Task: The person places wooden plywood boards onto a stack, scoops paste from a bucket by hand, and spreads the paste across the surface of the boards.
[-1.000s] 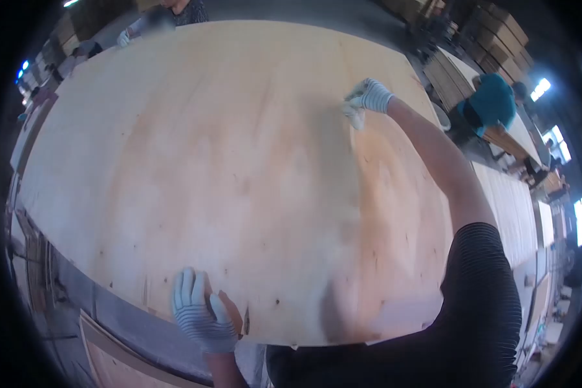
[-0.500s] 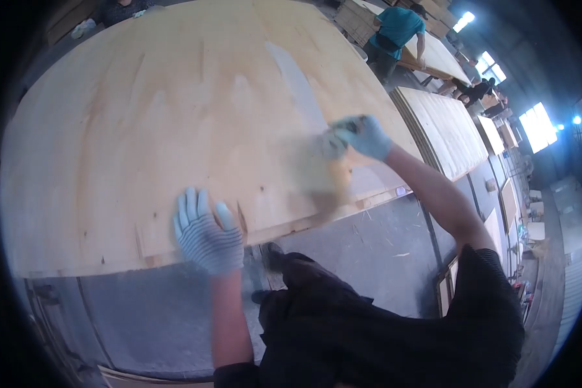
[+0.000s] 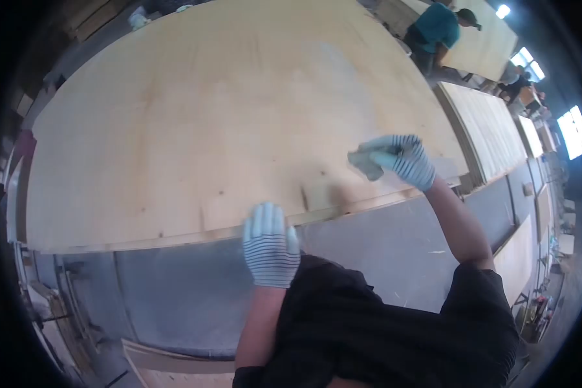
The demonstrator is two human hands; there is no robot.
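Note:
A wide plywood sheet (image 3: 239, 136) with light wood grain, knots and pale smeared patches spreads out in front of me. My left hand (image 3: 270, 249), in a white glove with dark stripes, lies flat at the near edge of the sheet, fingers stretched out and holding nothing. Above the right part of the sheet, my right hand (image 3: 401, 160), gloved the same way, is closed on a small grey-green piece (image 3: 366, 165). Its exact kind I cannot make out. A blurred tan patch shows on the sheet between my hands.
Stacked sheets (image 3: 488, 129) stand to the right. Beyond them a person in a teal shirt (image 3: 436, 29) bends over another panel (image 3: 482, 42). Grey floor (image 3: 174, 291) runs along the near edge, and more boards (image 3: 174, 368) lie at the bottom.
The view has shifted, so the sheet's near edge sits differently. My right hand, blurred before, shows more clearly and is still closed on the piece. My left hand remains flat at the edge.

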